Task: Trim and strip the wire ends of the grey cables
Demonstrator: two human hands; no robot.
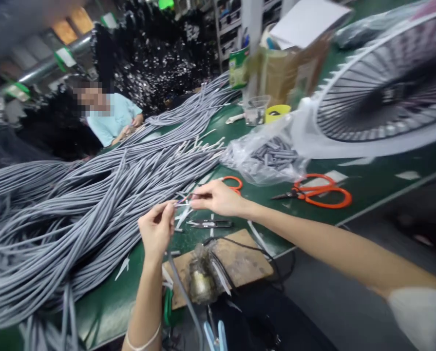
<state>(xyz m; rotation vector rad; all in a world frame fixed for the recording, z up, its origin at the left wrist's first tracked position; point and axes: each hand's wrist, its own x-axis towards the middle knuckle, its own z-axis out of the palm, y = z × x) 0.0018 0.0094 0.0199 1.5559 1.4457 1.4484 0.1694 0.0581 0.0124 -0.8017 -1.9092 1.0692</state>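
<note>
My left hand (158, 227) is closed on the end of a grey cable (184, 287), which hangs down past my wrist. Thin coloured wires (182, 200) run from that end toward my right hand (215, 199), whose fingers pinch them. Under my hands lie white strips and a pair of thread snips (212, 224). Just behind my right hand, orange-handled scissors (234, 183) are partly hidden. Nearer to me, a wooden board (245, 256) carries a grimy metal piece (200, 282) with a dark cord.
Long bundles of grey cable (104, 195) cover the left of the green table. On the right are larger orange scissors (323, 191), a clear bag (265, 156) of grey pieces, a yellow tape roll (277, 112) and a white fan (382, 87). A person in light blue (111, 119) sits across.
</note>
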